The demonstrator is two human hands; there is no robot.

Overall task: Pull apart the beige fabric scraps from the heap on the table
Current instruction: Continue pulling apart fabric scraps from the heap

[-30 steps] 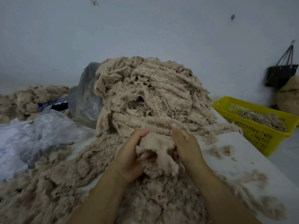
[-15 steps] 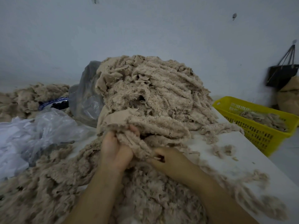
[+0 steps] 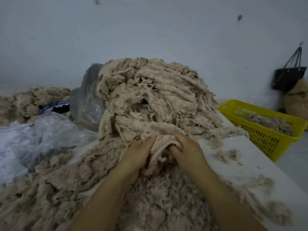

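A tall heap of beige fleecy fabric scraps (image 3: 155,97) fills the middle of the white table (image 3: 260,157). At its near foot my left hand (image 3: 138,152) and my right hand (image 3: 188,150) sit side by side, each gripping the same bunched beige scrap (image 3: 162,147) between them. The fingers of both hands curl into the cloth, so the fingertips are hidden. Loose shredded beige fluff (image 3: 158,202) is spread under and around my forearms.
Crumpled clear plastic bags (image 3: 41,132) lie at the left, with a grey bag (image 3: 88,99) against the heap. A yellow basket (image 3: 266,135) holding scraps stands off the table's right edge. A black bag (image 3: 288,77) hangs on the wall. More beige scraps (image 3: 28,100) lie far left.
Both hands have come together at the heap's foot and now grip one scrap side by side; half a second ago the right hand was lower and the left held a strip higher.
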